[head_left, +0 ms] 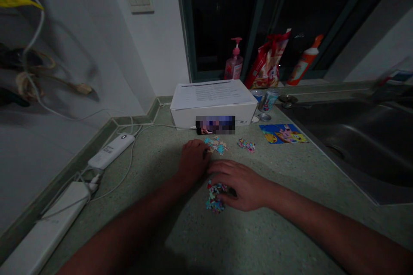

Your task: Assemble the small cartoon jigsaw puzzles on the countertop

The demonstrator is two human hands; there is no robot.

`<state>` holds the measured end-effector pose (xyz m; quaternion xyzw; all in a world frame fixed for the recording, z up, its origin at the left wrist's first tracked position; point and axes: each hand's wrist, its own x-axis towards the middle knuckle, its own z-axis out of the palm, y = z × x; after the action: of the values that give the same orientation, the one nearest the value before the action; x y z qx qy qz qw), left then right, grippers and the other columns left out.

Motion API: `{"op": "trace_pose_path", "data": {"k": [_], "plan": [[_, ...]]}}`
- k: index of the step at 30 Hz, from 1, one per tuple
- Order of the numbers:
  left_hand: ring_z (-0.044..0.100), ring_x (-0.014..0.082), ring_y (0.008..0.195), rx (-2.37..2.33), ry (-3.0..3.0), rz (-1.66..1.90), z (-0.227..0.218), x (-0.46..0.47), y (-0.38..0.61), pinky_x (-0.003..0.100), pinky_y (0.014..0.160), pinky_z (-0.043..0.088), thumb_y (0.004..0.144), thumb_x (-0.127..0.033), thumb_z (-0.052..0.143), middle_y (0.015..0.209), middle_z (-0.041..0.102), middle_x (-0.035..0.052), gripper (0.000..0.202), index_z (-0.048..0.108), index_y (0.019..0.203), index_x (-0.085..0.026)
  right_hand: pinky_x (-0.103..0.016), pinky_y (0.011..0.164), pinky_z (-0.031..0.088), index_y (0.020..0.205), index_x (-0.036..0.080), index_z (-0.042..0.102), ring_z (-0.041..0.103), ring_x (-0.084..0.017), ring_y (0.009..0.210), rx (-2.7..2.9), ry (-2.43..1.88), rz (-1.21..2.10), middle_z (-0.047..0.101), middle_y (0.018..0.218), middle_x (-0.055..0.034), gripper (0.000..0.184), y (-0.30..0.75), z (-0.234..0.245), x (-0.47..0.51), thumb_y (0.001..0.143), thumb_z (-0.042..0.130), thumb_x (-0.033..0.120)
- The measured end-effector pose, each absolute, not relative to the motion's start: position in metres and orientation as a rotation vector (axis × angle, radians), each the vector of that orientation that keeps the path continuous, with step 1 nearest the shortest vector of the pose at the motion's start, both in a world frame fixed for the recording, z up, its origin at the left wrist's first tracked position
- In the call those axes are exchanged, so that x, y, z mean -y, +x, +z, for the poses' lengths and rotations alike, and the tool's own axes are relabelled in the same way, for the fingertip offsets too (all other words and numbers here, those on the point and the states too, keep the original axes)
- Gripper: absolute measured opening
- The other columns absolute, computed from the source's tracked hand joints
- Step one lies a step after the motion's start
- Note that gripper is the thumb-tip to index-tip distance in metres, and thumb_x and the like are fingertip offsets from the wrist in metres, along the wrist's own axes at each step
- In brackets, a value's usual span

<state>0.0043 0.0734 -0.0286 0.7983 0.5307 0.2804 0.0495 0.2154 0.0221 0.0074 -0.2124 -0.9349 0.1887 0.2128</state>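
Small colourful jigsaw pieces lie in separate heaps on the green counter. The nearest heap point(215, 204) is multicoloured, and my right hand point(243, 184) reaches over it from the right, with thumb and fingers apart. A blue and cream heap point(219, 146) lies farther back. My left hand point(193, 160) rests at the left edge of that heap, its fingers curled down; the fingertips and anything in them are hidden. To the right of the back heap is a smaller pinkish heap point(246, 145), which neither hand touches.
A white box point(213, 114) with papers on top stands behind, a phone point(215, 125) leaning on it. A cartoon picture card point(284, 133) lies beside the sink point(348, 137). A can point(269, 101) stands near the box. Cables and a power strip point(51, 227) run along the left.
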Motion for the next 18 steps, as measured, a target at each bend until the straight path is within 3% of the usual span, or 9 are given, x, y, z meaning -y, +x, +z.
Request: {"op": "trace_pose_path", "data": {"k": [6, 12, 18], "plan": [[0.064, 0.0271, 0.106, -1.617, 2.403, 0.886, -0.029, -0.074, 0.004, 0.047, 0.098, 0.049, 0.088, -0.011, 0.069, 0.104, 0.072, 0.0067, 0.013, 0.071, 0.098, -0.020, -0.050, 0.110, 0.052, 0.114, 0.025, 0.069, 0.062, -0.027, 0.128, 2.544, -0.599, 0.483, 0.070, 0.131, -0.0098, 0.022, 0.216, 0.004, -0.027, 0.093, 0.065, 0.025], [0.066, 0.0268, 0.100, -1.616, 2.406, 0.876, -0.029, -0.074, 0.003, 0.046, 0.096, 0.050, 0.089, -0.011, 0.067, 0.099, 0.072, 0.0064, 0.010, 0.070, 0.094, -0.020, -0.046, 0.100, 0.056, 0.107, 0.025, 0.068, 0.069, -0.024, 0.113, 2.370, -0.741, 0.421, 0.074, 0.112, -0.0072, 0.014, 0.220, -0.005, -0.039, 0.100, 0.057, 0.021], [0.067, 0.0253, 0.099, -1.434, 2.492, 0.909, -0.027, -0.071, 0.003, 0.043, 0.094, 0.051, 0.091, -0.013, 0.069, 0.098, 0.074, 0.0052, 0.008, 0.071, 0.091, -0.021, -0.052, 0.095, 0.057, 0.115, 0.024, 0.069, 0.071, -0.029, 0.108, 2.171, -1.083, 0.313, 0.076, 0.112, -0.0106, 0.017, 0.226, -0.019, -0.053, 0.101, 0.061, 0.028]]}}
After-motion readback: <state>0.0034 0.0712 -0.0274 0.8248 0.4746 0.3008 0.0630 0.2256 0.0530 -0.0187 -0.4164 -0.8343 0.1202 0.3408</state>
